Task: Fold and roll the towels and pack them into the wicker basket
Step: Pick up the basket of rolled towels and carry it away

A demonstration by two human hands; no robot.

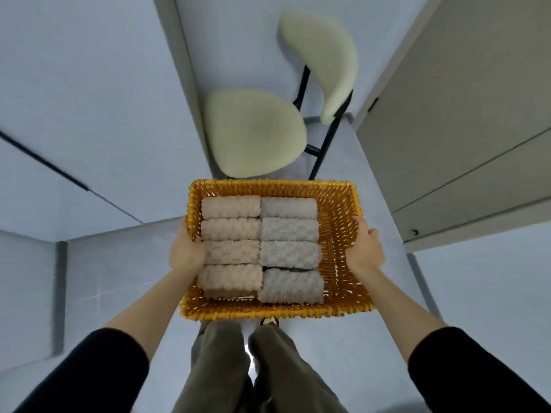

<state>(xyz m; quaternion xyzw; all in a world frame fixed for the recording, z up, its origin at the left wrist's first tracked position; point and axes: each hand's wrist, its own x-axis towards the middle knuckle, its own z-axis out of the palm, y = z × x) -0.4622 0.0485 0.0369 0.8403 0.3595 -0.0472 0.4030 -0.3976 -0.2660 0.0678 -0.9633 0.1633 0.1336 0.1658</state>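
I hold an orange wicker basket (274, 186) in the air in front of me, above my legs. My left hand (185, 251) grips its left rim, thumb inside against the towels. My right hand (364, 248) grips the right rim. Inside lie several rolled towels in two columns: beige rolls (231, 231) on the left, grey rolls (289, 231) beside them. The right strip of the basket floor (335, 234) is bare weave.
A pale green chair (256, 132) with black legs stands just beyond the basket. A beige cabinet (465, 120) rises at the right. Light walls and a corner lie to the left, grey floor below.
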